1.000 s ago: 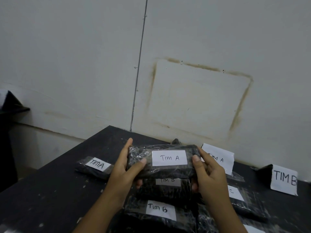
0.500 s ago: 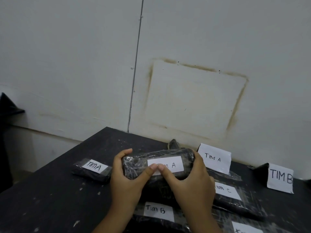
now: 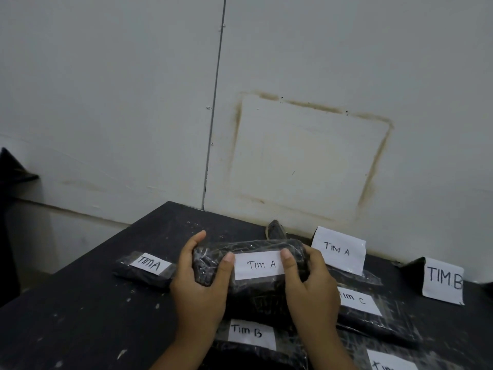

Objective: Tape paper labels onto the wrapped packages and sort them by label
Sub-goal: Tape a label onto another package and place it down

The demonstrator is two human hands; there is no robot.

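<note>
The black plastic-wrapped package with the white "Tim A" label is sitting between both hands, over the pile of other packages near the middle of the table; whether it is resting on them cannot be told. The left hand is gripping its left end, fingers curling over the far edge and the thumb pressing at the label's left edge. The right hand is gripping the right end the same way, its thumb lying on the label's right edge.

Just below, a "Tim B" package is lying flat, and a "Tim C" package is lying to the right, partly hidden by the right hand. Another "TIM A" package is lying apart to the left. A standing "TIM A" card and a standing "TIM B" card are leaning at the back.

The dark, paint-flecked table is standing against a pale wall that is showing a brownish rectangular stain outline and a vertical seam.
</note>
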